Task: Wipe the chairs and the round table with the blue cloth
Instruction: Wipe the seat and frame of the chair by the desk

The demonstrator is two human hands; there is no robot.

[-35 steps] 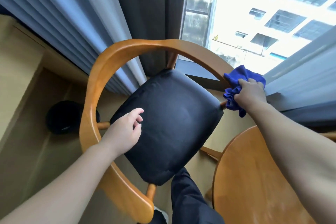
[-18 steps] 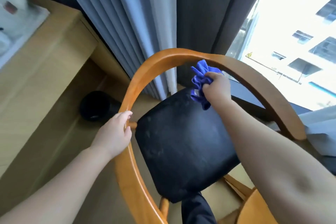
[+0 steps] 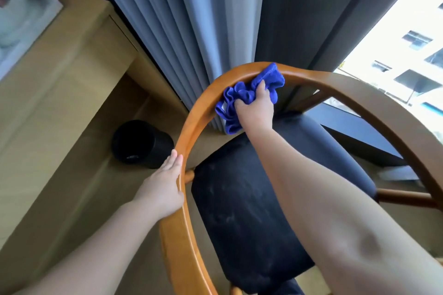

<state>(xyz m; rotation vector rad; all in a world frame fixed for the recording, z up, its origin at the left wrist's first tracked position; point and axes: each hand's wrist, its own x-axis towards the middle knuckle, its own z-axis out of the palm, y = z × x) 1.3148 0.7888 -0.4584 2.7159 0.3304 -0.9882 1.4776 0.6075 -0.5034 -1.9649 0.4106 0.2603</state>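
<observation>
Grey curtains (image 3: 191, 31) hang behind the chair (image 3: 189, 132). My right hand (image 3: 255, 108) clutches the blue cloth (image 3: 242, 93) against its curved backrest; my left hand (image 3: 165, 187) rests flat on the rail. I judge the rail-wiping underway; next, sweep toward that bracing hand.

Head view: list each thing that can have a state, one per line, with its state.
Cloth: bunched, pressed on the rail by the right hand.
Left hand: flat against the rail's outer side, steadying it.
Rail: glossy, under both hands.
Seat: bare, with pale smudges.
Bin: upright on the floor, its contents hidden.
Curtain: drawn across the left, window uncovered at right.
</observation>
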